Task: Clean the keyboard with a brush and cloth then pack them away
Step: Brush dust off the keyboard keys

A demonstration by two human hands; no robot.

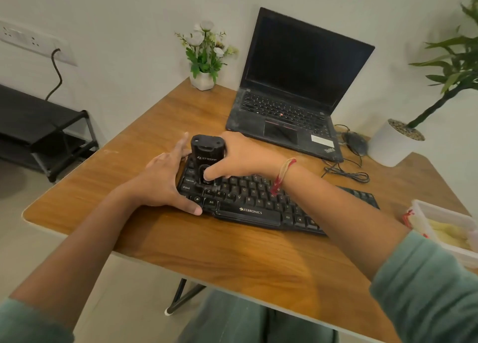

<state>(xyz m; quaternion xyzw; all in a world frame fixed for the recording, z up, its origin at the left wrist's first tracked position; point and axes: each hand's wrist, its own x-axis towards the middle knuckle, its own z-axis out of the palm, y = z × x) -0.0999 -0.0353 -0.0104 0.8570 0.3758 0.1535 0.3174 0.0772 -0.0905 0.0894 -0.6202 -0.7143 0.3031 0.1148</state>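
A black Zebronics keyboard (258,208) lies on the wooden table (232,252). My right hand (240,156) grips a black brush tool (207,154) that stands upright with its lower end on the keys at the keyboard's left part, thumb pressed on its front. My left hand (165,185) holds the keyboard's left end, thumb along the front edge and fingers straight by the far corner. No cloth shows clearly, though something pale lies in the white box at the right.
An open black laptop (292,91) stands behind the keyboard, a mouse (357,142) and cable to its right. A small flower pot (203,80) sits at the back, a white planter (393,146) at the right. A white plastic box (445,229) sits at the table's right edge.
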